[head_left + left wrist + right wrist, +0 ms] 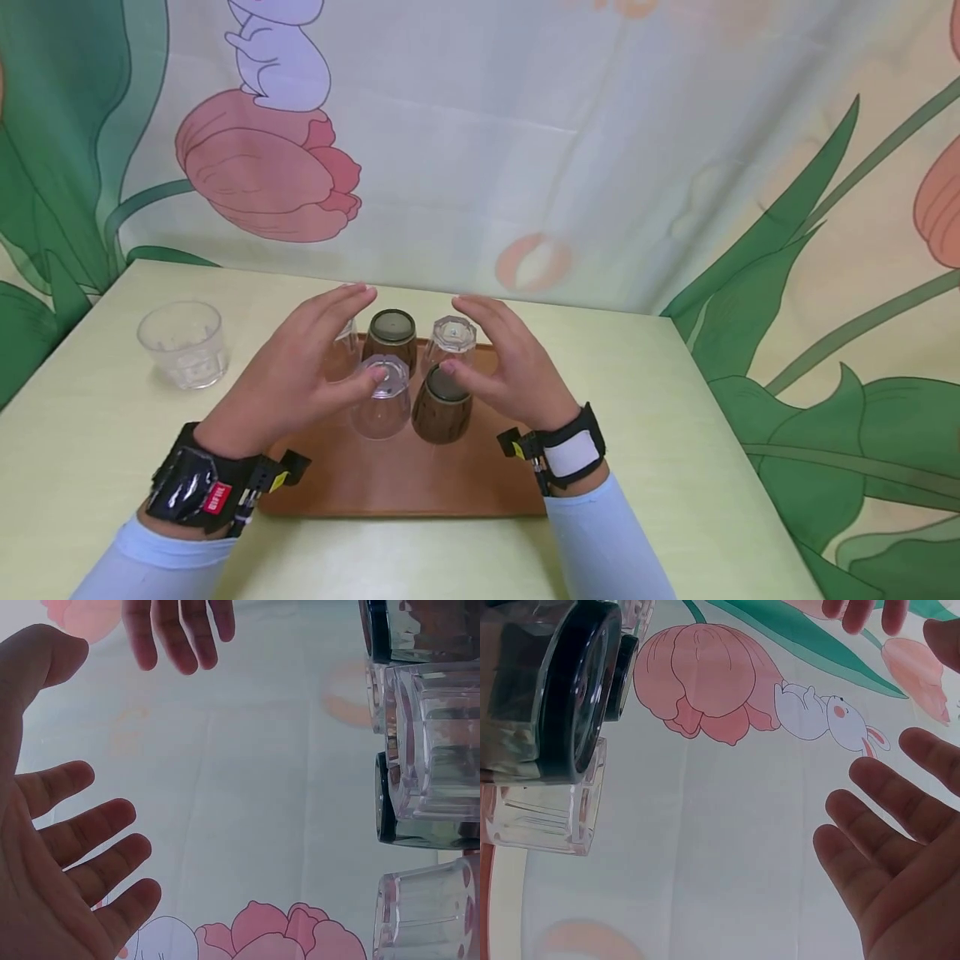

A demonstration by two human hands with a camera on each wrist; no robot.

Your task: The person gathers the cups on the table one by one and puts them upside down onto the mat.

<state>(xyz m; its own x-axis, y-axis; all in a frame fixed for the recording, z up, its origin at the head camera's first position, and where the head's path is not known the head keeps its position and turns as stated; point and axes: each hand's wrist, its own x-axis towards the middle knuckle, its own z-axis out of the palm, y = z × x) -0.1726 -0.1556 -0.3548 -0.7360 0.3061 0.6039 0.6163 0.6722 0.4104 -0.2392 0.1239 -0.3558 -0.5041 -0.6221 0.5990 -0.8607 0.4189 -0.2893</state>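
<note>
Both of my hands are raised over a brown tray point(360, 487), palms toward each other and fingers spread. The left hand point(288, 367) and right hand point(517, 362) are apart and hold nothing. Between and below them, several glasses stand upside down on the tray. A clear glass point(381, 414) and a dark brown glass point(442, 418) are in front; another dark glass point(392, 333) and a clear glass point(452, 335) are behind. One more clear glass point(343, 348) is partly hidden by the left hand. In the wrist views, gaps show between the hands and the glasses.
A clear glass point(189, 346) stands upright on the pale table point(622, 417), left of the tray. A curtain point(480, 167) printed with tulips and a rabbit hangs behind the table's far edge.
</note>
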